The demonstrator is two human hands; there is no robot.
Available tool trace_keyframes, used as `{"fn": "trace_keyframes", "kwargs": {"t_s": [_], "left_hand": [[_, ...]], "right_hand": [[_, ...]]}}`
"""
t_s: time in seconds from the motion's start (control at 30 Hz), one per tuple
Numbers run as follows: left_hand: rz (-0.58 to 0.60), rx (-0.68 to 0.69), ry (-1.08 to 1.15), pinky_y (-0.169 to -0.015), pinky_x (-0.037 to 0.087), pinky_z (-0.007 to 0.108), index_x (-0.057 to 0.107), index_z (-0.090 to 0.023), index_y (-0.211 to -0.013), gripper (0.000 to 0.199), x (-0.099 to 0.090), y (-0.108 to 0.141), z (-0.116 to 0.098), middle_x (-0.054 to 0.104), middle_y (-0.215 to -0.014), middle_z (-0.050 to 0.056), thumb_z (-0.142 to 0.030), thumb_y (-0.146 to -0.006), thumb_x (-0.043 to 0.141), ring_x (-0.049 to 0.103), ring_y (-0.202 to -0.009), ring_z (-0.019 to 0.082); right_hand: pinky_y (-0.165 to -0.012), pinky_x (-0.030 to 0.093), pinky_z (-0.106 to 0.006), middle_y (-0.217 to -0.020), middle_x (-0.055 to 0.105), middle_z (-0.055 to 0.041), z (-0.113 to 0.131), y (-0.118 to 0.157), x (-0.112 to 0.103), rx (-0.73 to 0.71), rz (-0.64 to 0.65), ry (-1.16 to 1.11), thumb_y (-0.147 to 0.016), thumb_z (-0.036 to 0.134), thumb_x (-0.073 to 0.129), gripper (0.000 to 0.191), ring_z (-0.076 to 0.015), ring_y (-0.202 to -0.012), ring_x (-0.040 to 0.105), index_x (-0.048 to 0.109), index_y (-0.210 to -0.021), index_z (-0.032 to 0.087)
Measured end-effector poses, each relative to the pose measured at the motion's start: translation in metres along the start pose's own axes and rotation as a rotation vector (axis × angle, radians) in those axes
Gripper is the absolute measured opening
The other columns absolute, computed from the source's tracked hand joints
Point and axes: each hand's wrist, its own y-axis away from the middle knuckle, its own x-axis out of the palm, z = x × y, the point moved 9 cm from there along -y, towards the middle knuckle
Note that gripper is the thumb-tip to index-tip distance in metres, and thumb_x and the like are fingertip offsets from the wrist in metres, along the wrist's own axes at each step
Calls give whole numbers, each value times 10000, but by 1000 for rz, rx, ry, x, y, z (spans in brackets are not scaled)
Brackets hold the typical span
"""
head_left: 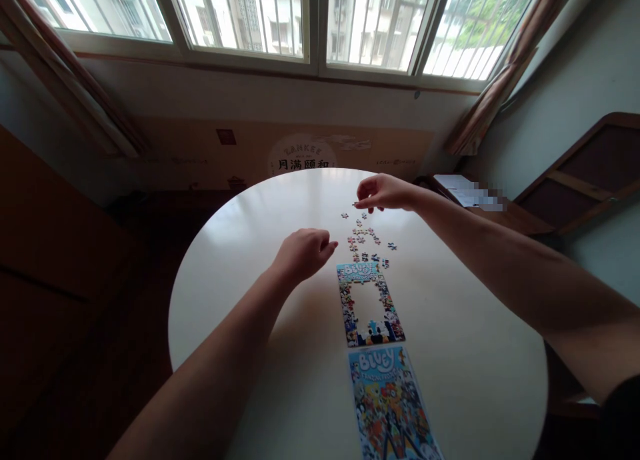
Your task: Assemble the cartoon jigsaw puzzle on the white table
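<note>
My right hand [377, 192] is over the far part of the table, its thumb and fingertips pinched on a small puzzle piece [355, 205]. My left hand [307, 248] is curled closed, thumb forward, to the left of the loose pieces; I see nothing in it. Several loose puzzle pieces [361, 239] lie scattered between the hands and the partly assembled jigsaw puzzle [345, 307]. That puzzle has its border joined around a bare white middle, with a few pieces at the bottom of the gap. Nearer to me lies a printed "Bluey" picture sheet [390, 407] with matching art.
Everything lies on a round white table [225, 280]. Beyond its far edge is a tan printed board [180, 147] below barred windows. A wooden chair [585, 173] and papers [455, 188] on a brown surface are at the right.
</note>
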Motion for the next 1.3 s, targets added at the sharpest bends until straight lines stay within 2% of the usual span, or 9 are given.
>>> {"fn": "trace_keyframes", "kwargs": {"t_s": [0.03,0.1,0.2,0.27,0.4,0.57,0.77,1.13,1.3], "left_hand": [[-71,26,28,-590,334,307,546,-190,-655,373,-8,1,-5,614,-690,52,-401,-954,473,472,-610,147],[-144,87,87,-578,325,303,497,-194,-638,380,-16,3,-16,575,-663,35,-394,-959,471,423,-579,131],[-157,189,155,-560,321,297,450,-200,-624,385,-17,8,-35,528,-635,14,-387,-960,474,384,-558,118],[-140,245,177,-553,326,294,441,-202,-621,383,-16,10,-47,516,-629,7,-380,-957,479,381,-556,114],[-84,290,231,-533,348,284,456,-202,-618,385,-11,15,-63,529,-632,4,-378,-959,482,398,-545,104],[-123,288,332,-519,362,275,455,-201,-598,397,-17,19,-68,518,-608,-8,-374,-950,519,403,-530,94],[-123,278,341,-526,414,257,574,-195,-677,298,-13,22,-75,590,-659,0,-392,-894,624,485,-553,95],[-240,310,411,-536,491,230,688,-182,-914,137,-24,25,-72,682,-856,28,-316,-886,682,553,-577,73],[-256,373,420,-552,521,231,739,-193,-931,123,-27,27,-76,704,-919,42,-297,-887,688,582,-585,73]], "right_hand": [[-560,464,-262,-902,711,-56,7,21,4,-35,-43,-85,-864,436,679,275,-169,-778,673,644,-989,193],[-468,418,-252,-866,706,-47,12,65,13,-66,-154,-561,-797,460,753,387,-145,-649,644,649,-1059,195],[-429,396,-239,-810,696,-4,16,114,52,-29,-99,-943,-719,402,840,589,-126,-581,614,637,-1256,268],[-434,401,-240,-802,693,-3,17,131,70,-22,-146,-1038,-739,386,821,453,-130,-607,617,695,-1158,271],[-518,471,-279,-834,709,-22,11,131,89,2,-275,-1168,-787,368,758,230,-162,-698,646,668,-963,251],[-685,512,-347,-864,725,-40,4,127,106,88,-271,-1332,-807,379,739,264,-202,-800,676,532,-909,250],[-798,483,-350,-900,701,-23,4,135,124,147,-216,-1467,-790,383,760,295,-178,-836,642,510,-865,244],[-946,457,-437,-917,642,-32,15,143,121,56,-220,-1337,-849,434,699,265,-235,-1012,619,516,-899,248],[-924,468,-435,-913,585,-27,17,144,112,-38,-287,-1174,-915,411,628,214,-211,-937,588,517,-933,229]]}}
